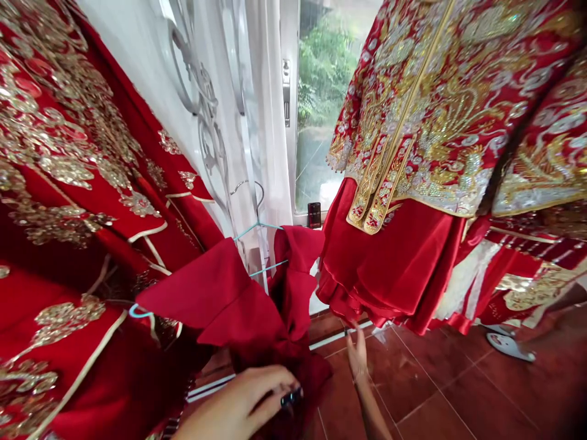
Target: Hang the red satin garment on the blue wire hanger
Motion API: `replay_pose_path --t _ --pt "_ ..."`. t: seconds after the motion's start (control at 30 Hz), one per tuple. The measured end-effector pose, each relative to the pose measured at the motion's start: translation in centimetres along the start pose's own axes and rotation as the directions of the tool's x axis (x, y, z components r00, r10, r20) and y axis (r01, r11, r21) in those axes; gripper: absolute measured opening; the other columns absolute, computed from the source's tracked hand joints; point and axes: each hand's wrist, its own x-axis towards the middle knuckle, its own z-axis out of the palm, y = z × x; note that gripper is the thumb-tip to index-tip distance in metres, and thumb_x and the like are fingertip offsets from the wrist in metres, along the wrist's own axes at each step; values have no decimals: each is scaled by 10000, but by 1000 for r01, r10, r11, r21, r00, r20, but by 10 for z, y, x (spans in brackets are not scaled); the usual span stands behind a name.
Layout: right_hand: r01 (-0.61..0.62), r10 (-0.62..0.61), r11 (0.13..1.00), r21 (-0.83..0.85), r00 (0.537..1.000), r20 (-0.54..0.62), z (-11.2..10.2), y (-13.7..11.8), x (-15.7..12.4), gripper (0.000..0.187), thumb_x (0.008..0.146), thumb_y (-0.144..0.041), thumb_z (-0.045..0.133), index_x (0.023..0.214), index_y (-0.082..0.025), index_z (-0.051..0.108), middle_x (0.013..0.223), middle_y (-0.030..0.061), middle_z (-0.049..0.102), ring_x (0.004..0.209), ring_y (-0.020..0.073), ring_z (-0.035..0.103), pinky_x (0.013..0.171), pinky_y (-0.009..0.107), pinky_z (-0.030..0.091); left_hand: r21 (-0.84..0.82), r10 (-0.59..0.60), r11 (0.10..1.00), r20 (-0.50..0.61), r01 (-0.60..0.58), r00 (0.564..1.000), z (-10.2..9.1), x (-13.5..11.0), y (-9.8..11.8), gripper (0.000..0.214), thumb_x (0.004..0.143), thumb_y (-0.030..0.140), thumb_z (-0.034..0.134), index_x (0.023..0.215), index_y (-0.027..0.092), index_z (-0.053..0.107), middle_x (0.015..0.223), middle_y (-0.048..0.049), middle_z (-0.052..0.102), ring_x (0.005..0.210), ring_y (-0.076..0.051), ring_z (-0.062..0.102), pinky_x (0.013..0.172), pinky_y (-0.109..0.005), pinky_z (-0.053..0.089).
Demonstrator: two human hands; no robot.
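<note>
Crimson dress (pixel 215 299) on a blue hanger (pixel 257 227) is gripped by the left hand (pixel 238 403), fingers curled shut (right hand (pixel 358 360) open, empty, by a satin hem (pixel 348 302))

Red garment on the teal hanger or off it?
On it: the red garment drapes over the arms of the teal hanger, with the left hand at its lower part.

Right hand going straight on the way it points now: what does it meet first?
The right hand would most likely meet the hem of the hanging red satin skirt first, though depth is unclear from this view.
</note>
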Motion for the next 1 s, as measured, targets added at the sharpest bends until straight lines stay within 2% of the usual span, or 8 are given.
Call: replay_pose_path --t 0.07,0.13,0.17,0.23,0.33,0.47,0.67,1.0 --pt "22 -15 998 65 994 -112 9 -26 46 438 1016 -354 359 1437 -250 425 1401 124 560 1253 266 587 989 491 536 89 145 989 -400 -119 905 -26 10 19 349 987 329 375 1126 268 689 1121 -74 726 1073 -215 675 990 -337 524" --pt "96 -80 990 104 986 -149 23 -72 93 512 984 -333 402 1486 -236 362 1505 139 471 1418 279 434 1133 539 410 260 221 965 -749 -29 624 -43 31 29 369 973 292 380 1237 253 635 1256 -117 665 1271 -263 578 1143 -470 407" --pt "165 -157 984 69 981 -111 30 -98 115 558 957 -339 445 1498 -232 357 1540 135 433 1482 287 330 1173 550 349 326 249 942 -835 77 491 -48 44 29 393 959 276 412 1306 243 593 1346 -137 608 1382 -298 479 1196 -553 304" --pt "236 -231 970 -64 970 73 45 -146 148 721 881 -372 573 1538 -223 317 1607 139 339 1541 332 152 1206 613 231 398 279 868 -886 296 371 -54 67 23 500 928 250 475 1427 218 494 1498 -176 469 1514 -372 242 1200 -689 116" --pt "228 -148 937 -264 945 292 60 -182 167 853 799 -292 663 1562 -184 298 1640 185 254 1537 433 26 1145 755 110 409 236 760 -898 505 371 -64 78 7 668 888 206 507 1537 178 351 1607 -227 289 1531 -455 51 1128 -788 15" --pt "168 -64 912 -373 959 275 57 -168 164 837 759 -173 655 1541 -202 358 1648 197 225 1517 496 -16 1071 826 123 301 136 720 -945 625 299 -85 60 -8 812 839 190 536 1589 162 227 1639 -253 184 1518 -493 28 1109 -803 12" --pt "205 -71 916 -344 929 364 41 -146 167 600 845 -103 503 1443 -149 511 1515 198 473 1441 378 389 1139 574 371 281 132 741 -951 610 278 -111 44 -11 642 905 227 468 1537 180 362 1528 -195 439 1507 -439 207 1153 -762 28" --pt "217 -52 896 -388 918 393 10 -137 177 626 789 -41 451 1397 -171 531 1139 125 736 1021 294 703 883 419 556 304 25 725 -908 618 418 -140 19 -3 596 831 124 473 1425 166 502 1328 -168 605 1234 -366 590 983 -472 521"
